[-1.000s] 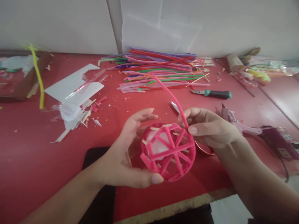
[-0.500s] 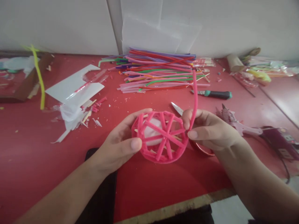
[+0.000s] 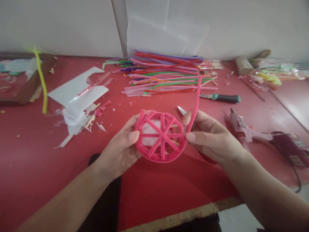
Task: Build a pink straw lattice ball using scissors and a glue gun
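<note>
Between both hands, above the table, is a round pink pipe-cleaner frame [image 3: 164,135] with crossing spokes like a wheel. Something white shows through its left side. My left hand [image 3: 120,145] is closed on the left rim, thumb in front and fingers behind. At the right rim, my right hand [image 3: 207,135] pinches a pink pipe cleaner [image 3: 197,96] against the frame, and its free end stands up. Scissors [image 3: 181,110] lie behind the right hand, mostly hidden.
A pile of coloured pipe cleaners [image 3: 166,74] lies at the back. To the right are a utility knife [image 3: 225,98] and a pink glue gun [image 3: 246,129]. White card [image 3: 79,90] and scraps lie left. A black object [image 3: 106,193] lies at the front edge.
The wheel-shaped frame has moved slightly left and up, turning to face the camera more. My right hand has shifted left with it, and both hands keep their hold.
</note>
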`<state>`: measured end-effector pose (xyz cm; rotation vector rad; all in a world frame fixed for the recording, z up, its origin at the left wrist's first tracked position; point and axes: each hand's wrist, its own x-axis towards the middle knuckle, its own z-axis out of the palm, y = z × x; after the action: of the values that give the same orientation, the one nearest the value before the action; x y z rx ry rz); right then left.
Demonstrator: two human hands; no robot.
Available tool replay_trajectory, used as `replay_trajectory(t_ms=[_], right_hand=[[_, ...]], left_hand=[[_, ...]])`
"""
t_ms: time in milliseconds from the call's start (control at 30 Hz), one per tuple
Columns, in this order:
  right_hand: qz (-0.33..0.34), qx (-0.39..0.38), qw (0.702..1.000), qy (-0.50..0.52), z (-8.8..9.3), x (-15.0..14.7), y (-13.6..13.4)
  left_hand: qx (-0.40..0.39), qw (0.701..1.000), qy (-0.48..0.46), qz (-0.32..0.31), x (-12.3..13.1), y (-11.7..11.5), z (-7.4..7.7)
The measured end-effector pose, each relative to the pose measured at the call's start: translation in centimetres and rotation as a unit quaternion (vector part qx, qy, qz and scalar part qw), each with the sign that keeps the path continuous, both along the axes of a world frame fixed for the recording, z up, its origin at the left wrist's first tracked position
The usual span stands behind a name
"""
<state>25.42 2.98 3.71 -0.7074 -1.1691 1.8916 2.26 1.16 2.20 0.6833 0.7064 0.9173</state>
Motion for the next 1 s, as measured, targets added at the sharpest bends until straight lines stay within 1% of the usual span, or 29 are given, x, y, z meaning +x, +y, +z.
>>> replay_trajectory(t_ms=[67, 167, 233, 300, 400, 500, 600, 733, 867, 1000], right_hand=[[-0.008, -0.001, 1.0, -0.002, 0.09, -0.05, -0.02], [-0.003, -0.028, 1.0, -0.002, 0.23, -0.09, -0.1], [-0.001, -0.046, 0.999, 0.007, 0.22, -0.08, -0.13], [-0.008, -0.048, 0.999, 0.01, 0.1, 0.0, -0.12], [-0.028, -0.031, 0.999, -0.009, -0.13, 0.17, -0.04], [-0.051, -0.014, 0.998, -0.038, -0.25, 0.29, 0.03], [-0.055, 0.004, 0.997, -0.053, -0.23, 0.27, 0.08], [-0.062, 0.026, 0.995, -0.07, -0.11, 0.18, 0.15], [-0.033, 0.035, 0.994, -0.094, -0.04, 0.18, 0.13], [-0.008, 0.03, 0.995, -0.093, -0.04, 0.2, 0.01]], left_hand=[[-0.011, 1.0, -0.003, -0.001, -0.03, 0.0, 0.14], [-0.042, 0.999, -0.007, -0.006, 0.08, 0.03, 0.34], [-0.058, 0.998, -0.016, -0.01, 0.18, 0.06, 0.35], [-0.067, 0.997, -0.023, -0.008, 0.23, 0.05, 0.25], [-0.068, 0.997, -0.027, -0.015, 0.13, -0.08, 0.09], [-0.052, 0.997, -0.038, -0.039, 0.0, -0.25, 0.07], [-0.038, 0.996, -0.052, -0.063, 0.04, -0.26, 0.07], [-0.054, 0.996, -0.048, -0.06, 0.16, -0.16, 0.07], [-0.099, 0.994, -0.012, -0.045, 0.01, -0.13, 0.12], [-0.121, 0.992, 0.019, -0.029, -0.16, 0.0, 0.17]])
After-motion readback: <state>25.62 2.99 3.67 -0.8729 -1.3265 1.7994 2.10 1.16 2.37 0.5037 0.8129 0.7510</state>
